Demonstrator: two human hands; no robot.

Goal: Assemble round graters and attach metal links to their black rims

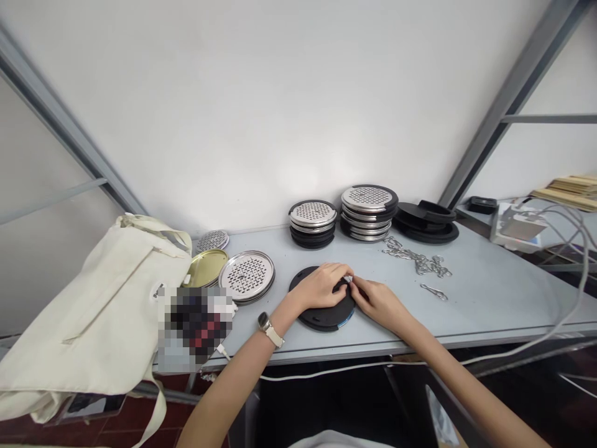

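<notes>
A black round disc (pixel 321 318) lies flat near the table's front edge, with a thin blue strip showing at its lower right rim. Across its top rests my left hand (pixel 324 287), fingers bent round the far right part of the rim. My right hand (pixel 375 300) comes in from the right, thumb and fingers pinched at that same rim, close against my left fingertips. A small pale bit shows between the fingertips, too small to make out. Right of the disc lie a loose metal snap hook (pixel 435 292) and a heap of chains (pixel 417 258) with hooks.
Behind stand a short stack (pixel 312 214) and a taller stack (pixel 369 211) of perforated metal discs with black rims. Black round covers (pixel 425 223) lie right of them. Perforated discs (pixel 247 275), a gold lid (pixel 206 267) and a cream bag (pixel 102 311) are left. A white cable (pixel 326 371) crosses the front.
</notes>
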